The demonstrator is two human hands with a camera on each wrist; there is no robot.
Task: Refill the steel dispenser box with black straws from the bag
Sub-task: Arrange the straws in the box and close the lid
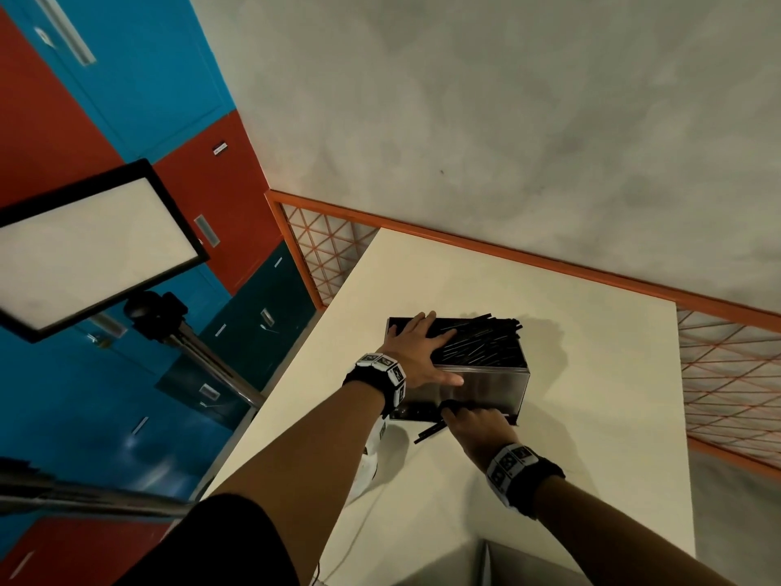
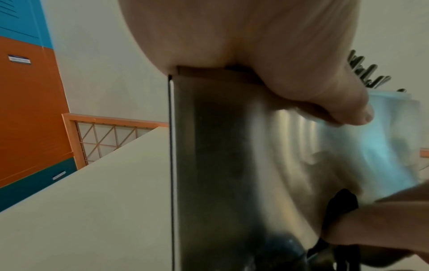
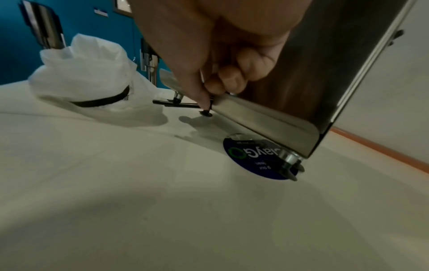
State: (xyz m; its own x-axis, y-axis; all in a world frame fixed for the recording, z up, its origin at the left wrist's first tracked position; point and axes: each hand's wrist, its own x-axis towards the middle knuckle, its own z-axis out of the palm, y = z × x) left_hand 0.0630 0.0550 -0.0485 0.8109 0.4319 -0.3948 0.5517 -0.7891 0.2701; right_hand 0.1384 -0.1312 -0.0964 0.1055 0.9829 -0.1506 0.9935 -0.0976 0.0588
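**Two hands at the steel box on the bench**

The cream bench (image 1: 570, 416) carries a steel box (image 1: 486, 384) that stands on small round feet. One foot rests on a round blue sticker (image 3: 246, 157). The top of the box is open and many black straws (image 1: 481, 344) lie inside it, some ends passing over the far right edge.

A white plastic bag (image 3: 88, 73) lies on the bench to the left of the box, near the front edge, with a black straw visible through it.

The left hand (image 1: 416, 353) lies flat with straight fingers on the top of the box and on the straws, thumb against the front wall. The right hand (image 1: 477, 425) is at the bottom front edge of the box, fingers curled, pinching a single straw (image 1: 429, 433) that sticks out to the left.
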